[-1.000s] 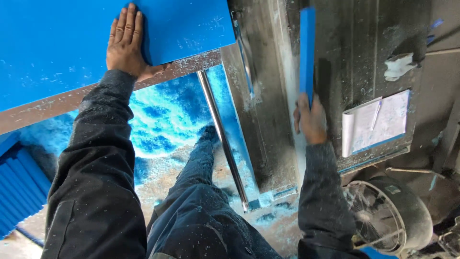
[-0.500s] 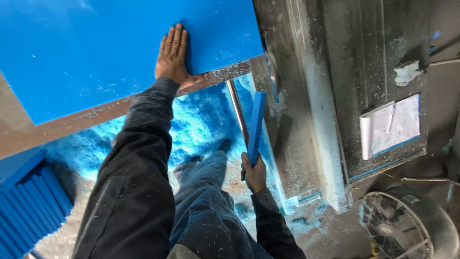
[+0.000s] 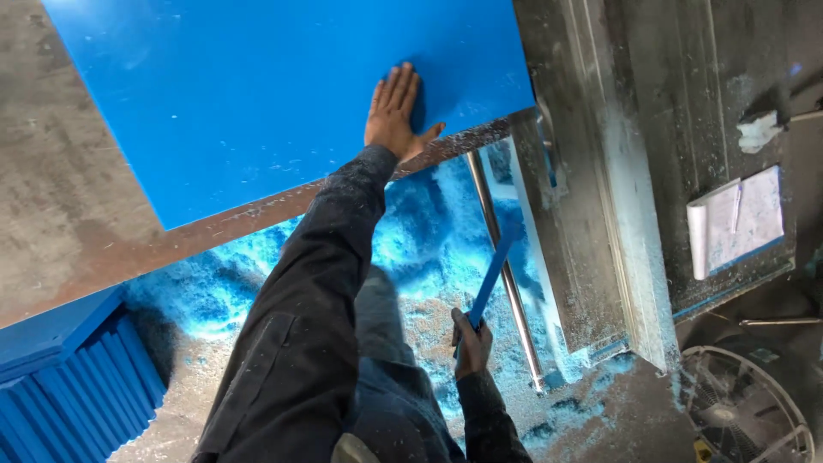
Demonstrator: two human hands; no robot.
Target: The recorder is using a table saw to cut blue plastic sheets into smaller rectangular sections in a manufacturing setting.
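Blue sheet (image 3: 283,94) lies flat on the bench (image 3: 69,214), left hand (image 3: 393,116) spread upon its near edge. Right hand (image 3: 471,343), below, grips a cut blue strip (image 3: 490,279): offcut removal; next, setting it aside.

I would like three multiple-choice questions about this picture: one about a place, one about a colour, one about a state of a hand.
1. Where does the left hand rest?
A. flat on the blue sheet
B. on the fan
C. on the notepad

2. What colour is the strip in the right hand?
A. red
B. blue
C. white

3. How is the right hand?
A. open and empty
B. flat on the table
C. closed around the strip's lower end

Answers:
1 A, the palm lies spread near the sheet's lower edge.
2 B, it matches the sheet and the shavings below.
3 C, the fingers wrap the strip above the floor.
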